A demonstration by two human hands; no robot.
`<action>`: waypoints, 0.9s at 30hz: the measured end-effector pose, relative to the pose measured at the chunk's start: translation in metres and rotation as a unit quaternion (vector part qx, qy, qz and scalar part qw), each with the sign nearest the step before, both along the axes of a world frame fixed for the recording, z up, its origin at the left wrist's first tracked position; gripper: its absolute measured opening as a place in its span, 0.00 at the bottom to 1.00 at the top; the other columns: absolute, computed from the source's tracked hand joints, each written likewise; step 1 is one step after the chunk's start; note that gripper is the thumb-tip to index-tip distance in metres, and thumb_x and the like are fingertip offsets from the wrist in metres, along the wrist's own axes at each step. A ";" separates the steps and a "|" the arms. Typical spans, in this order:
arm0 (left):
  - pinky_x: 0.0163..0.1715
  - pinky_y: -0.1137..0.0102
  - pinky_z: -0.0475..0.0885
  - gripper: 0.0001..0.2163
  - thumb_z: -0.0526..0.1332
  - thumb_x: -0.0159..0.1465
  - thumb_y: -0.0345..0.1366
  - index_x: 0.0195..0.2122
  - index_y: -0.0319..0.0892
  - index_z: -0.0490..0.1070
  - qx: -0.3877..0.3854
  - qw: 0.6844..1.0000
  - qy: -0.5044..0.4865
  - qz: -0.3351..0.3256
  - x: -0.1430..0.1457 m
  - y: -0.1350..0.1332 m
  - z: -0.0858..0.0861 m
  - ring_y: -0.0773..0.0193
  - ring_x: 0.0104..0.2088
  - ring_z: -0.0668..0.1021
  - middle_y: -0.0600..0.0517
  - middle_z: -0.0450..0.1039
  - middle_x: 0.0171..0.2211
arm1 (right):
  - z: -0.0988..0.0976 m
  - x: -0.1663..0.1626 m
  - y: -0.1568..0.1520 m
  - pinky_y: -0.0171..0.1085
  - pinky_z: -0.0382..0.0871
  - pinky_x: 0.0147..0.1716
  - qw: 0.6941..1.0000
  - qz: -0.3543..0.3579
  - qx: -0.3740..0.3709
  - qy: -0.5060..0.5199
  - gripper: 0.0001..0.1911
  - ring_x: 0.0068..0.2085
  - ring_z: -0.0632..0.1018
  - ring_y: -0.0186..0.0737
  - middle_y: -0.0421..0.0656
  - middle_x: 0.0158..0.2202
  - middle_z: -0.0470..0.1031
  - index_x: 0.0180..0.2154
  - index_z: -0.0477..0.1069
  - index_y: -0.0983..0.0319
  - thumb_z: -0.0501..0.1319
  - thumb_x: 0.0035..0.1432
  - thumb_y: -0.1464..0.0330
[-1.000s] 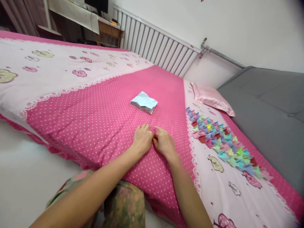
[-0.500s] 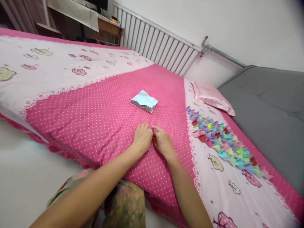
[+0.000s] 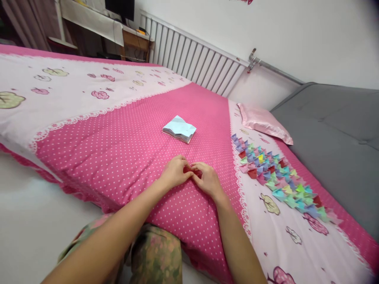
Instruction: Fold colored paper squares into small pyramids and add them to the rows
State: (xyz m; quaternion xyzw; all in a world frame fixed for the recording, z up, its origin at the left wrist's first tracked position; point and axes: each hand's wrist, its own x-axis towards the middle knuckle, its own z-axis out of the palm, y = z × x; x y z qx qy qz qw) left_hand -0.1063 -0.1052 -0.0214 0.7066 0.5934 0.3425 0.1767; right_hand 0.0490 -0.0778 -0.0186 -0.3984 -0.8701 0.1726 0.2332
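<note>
My left hand (image 3: 176,172) and my right hand (image 3: 209,179) meet fingertip to fingertip just above the pink polka-dot bedspread (image 3: 127,138). Both are closed, with thumbs and fingers pinched together. Whatever lies between them is hidden or blends into the pink cloth, so I cannot make it out. Just beyond the hands rests a stack of light blue paper sheets (image 3: 179,127), its top sheet creased. Off to the right, several rows of small folded paper pieces (image 3: 271,169) in many colours stand on the white part of the bedspread.
A pink satin pillow (image 3: 263,123) lies at the right, against a grey padded headboard (image 3: 331,130). White bed rails (image 3: 195,51) run along the far wall. A desk (image 3: 134,39) with a monitor (image 3: 120,8) stands at the back left. My knees in patterned trousers (image 3: 156,252) touch the near edge.
Both hands have shifted slightly, and their fingers are more arched, with a gap now showing between thumbs and forefingers. The paper stack and folded pieces have stayed put. The camera has tilted up a little.
</note>
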 end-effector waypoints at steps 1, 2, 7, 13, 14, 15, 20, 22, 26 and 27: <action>0.37 0.69 0.66 0.09 0.59 0.54 0.38 0.30 0.39 0.76 -0.005 0.998 -0.056 0.010 -0.003 0.002 0.001 0.61 0.35 0.74 0.48 0.73 0.32 | 0.001 0.004 0.001 0.39 0.70 0.41 0.999 0.012 -0.031 0.039 0.09 0.40 0.76 0.40 0.45 0.41 0.75 0.38 0.72 0.60 0.61 0.52 0.67; 0.35 0.69 0.67 0.11 0.59 0.55 0.40 0.30 0.38 0.75 -0.011 0.993 -0.109 0.031 -0.006 0.004 0.002 0.62 0.33 0.74 0.49 0.73 0.29 | 0.001 0.007 0.003 0.39 0.71 0.40 0.995 0.023 -0.065 0.075 0.14 0.39 0.77 0.40 0.45 0.41 0.75 0.40 0.71 0.60 0.63 0.50 0.65; 0.24 0.71 0.63 0.18 0.53 0.57 0.47 0.28 0.36 0.74 -0.013 0.952 -0.232 0.202 -0.024 0.006 0.006 0.63 0.24 0.72 0.51 0.71 0.22 | -0.003 0.025 0.014 0.40 0.72 0.40 0.966 0.057 -0.192 0.167 0.24 0.41 0.77 0.42 0.46 0.44 0.74 0.44 0.68 0.60 0.68 0.42 0.67; 0.31 0.68 0.67 0.17 0.52 0.58 0.45 0.29 0.38 0.74 -0.015 0.957 -0.164 0.237 -0.029 0.004 0.005 0.59 0.30 0.75 0.47 0.74 0.27 | -0.009 0.026 0.020 0.38 0.71 0.39 0.967 0.083 -0.177 0.164 0.09 0.40 0.77 0.40 0.45 0.42 0.75 0.35 0.74 0.62 0.63 0.49 0.70; 0.35 0.66 0.68 0.16 0.52 0.58 0.43 0.31 0.38 0.74 -0.004 0.962 -0.133 0.238 -0.028 0.004 0.004 0.58 0.33 0.75 0.46 0.75 0.29 | -0.009 0.024 0.019 0.37 0.71 0.39 0.973 0.085 -0.154 0.151 0.07 0.39 0.77 0.39 0.45 0.40 0.76 0.34 0.74 0.61 0.62 0.50 0.70; 0.39 0.65 0.67 0.15 0.51 0.59 0.41 0.33 0.37 0.74 0.015 0.966 -0.101 0.239 -0.026 0.005 0.003 0.57 0.37 0.75 0.45 0.75 0.33 | -0.009 0.023 0.019 0.37 0.70 0.39 0.978 0.086 -0.131 0.140 0.06 0.38 0.77 0.39 0.44 0.38 0.76 0.33 0.75 0.61 0.62 0.50 0.71; 0.54 0.58 0.59 0.19 0.48 0.61 0.38 0.47 0.33 0.67 0.083 0.966 0.048 0.241 -0.014 0.007 -0.017 0.51 0.55 0.65 0.38 0.65 0.52 | -0.012 0.023 0.022 0.35 0.69 0.35 0.986 0.032 -0.064 0.149 0.05 0.33 0.76 0.37 0.41 0.32 0.78 0.31 0.76 0.60 0.62 0.51 0.69; 0.56 0.57 0.57 0.20 0.49 0.61 0.38 0.49 0.32 0.66 0.086 0.965 0.099 0.227 -0.011 0.008 -0.024 0.49 0.57 0.62 0.37 0.62 0.54 | -0.017 0.028 0.026 0.35 0.69 0.35 0.980 -0.055 -0.034 0.187 0.05 0.33 0.77 0.38 0.41 0.31 0.78 0.31 0.76 0.59 0.62 0.51 0.67; 0.56 0.59 0.56 0.20 0.48 0.61 0.39 0.49 0.31 0.66 0.087 0.961 0.124 0.231 -0.010 0.011 -0.027 0.50 0.56 0.64 0.37 0.64 0.53 | -0.023 0.040 0.026 0.37 0.69 0.36 0.949 -0.195 0.006 0.248 0.10 0.32 0.77 0.38 0.42 0.33 0.78 0.35 0.75 0.60 0.57 0.54 0.64; 0.56 0.59 0.56 0.21 0.48 0.61 0.39 0.49 0.31 0.66 0.083 0.961 0.127 0.232 -0.010 0.012 -0.026 0.51 0.56 0.64 0.36 0.64 0.53 | -0.024 0.044 0.024 0.37 0.69 0.36 0.943 -0.216 0.009 0.254 0.12 0.32 0.77 0.38 0.43 0.33 0.78 0.36 0.74 0.61 0.56 0.55 0.64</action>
